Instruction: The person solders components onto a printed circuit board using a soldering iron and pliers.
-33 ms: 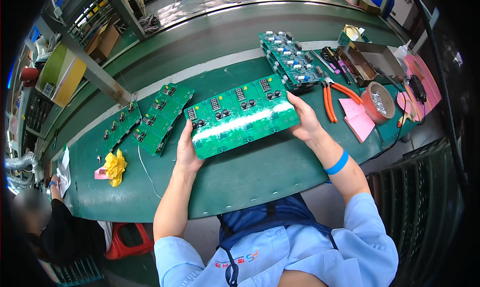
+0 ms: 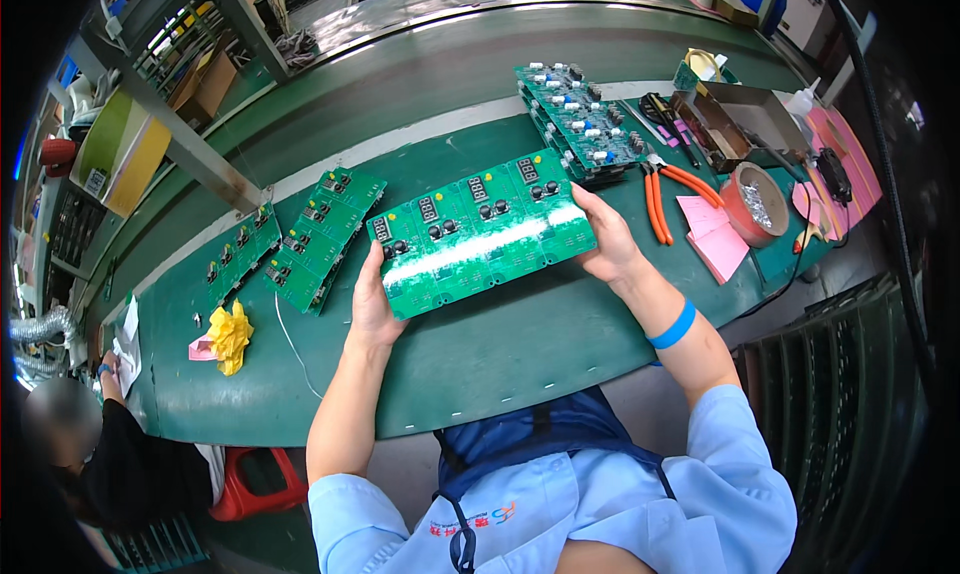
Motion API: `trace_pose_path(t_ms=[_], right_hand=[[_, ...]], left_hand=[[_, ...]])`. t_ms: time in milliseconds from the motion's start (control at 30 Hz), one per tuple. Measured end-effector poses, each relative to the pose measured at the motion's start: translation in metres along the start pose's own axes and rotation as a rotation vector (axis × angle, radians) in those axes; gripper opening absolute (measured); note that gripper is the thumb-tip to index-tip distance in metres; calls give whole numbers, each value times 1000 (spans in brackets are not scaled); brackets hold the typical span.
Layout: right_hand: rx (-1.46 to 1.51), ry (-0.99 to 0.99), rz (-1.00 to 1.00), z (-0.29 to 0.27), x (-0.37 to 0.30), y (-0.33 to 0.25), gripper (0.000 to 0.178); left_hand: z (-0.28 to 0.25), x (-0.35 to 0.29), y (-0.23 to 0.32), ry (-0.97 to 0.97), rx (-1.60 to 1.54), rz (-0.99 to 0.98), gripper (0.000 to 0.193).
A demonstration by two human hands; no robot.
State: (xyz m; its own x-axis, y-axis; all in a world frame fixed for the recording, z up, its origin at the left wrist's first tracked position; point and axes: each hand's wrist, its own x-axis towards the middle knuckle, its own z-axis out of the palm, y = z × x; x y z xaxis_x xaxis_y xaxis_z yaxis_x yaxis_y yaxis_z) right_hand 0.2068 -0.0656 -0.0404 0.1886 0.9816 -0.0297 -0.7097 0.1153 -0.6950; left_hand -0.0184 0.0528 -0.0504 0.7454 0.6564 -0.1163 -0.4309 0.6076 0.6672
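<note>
From my remote seat, the green bench (image 2: 420,384) spans the view, and over its middle I have one long circuit panel (image 2: 490,249), displays facing up. The left hand (image 2: 372,304) and right hand (image 2: 612,244) grip its opposite short ends, probably to spare the raised parts. Far and right, boards stand in a stack (image 2: 582,119), perhaps to save room; similar panels (image 2: 318,244) lie left. Farther right sits an open brown box (image 2: 708,134), too dim inside for me to list its contents. Nearer, a reddish ring (image 2: 737,212) holds silvery bits (image 2: 763,202).
</note>
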Motion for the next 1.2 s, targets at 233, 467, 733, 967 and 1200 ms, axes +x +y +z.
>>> trace_pose_path(t_ms=[233,467,733,967,1200], right_hand=[[-6,-18,-4,-1,0,1,34],[-2,-23,-9,0,-1,0,33],[14,59,9,-4,1,1,33],[34,71,19,-1,1,2,36],[26,81,25,-3,2,3,37]], left_hand=[[-1,1,-1,-5,-13,-5,41],[1,1,0,6,-23,-13,36],[-1,1,-1,-7,-17,-20,38],[2,-1,-1,-42,-41,-58,38],[-2,1,-2,-48,-37,-52,36]])
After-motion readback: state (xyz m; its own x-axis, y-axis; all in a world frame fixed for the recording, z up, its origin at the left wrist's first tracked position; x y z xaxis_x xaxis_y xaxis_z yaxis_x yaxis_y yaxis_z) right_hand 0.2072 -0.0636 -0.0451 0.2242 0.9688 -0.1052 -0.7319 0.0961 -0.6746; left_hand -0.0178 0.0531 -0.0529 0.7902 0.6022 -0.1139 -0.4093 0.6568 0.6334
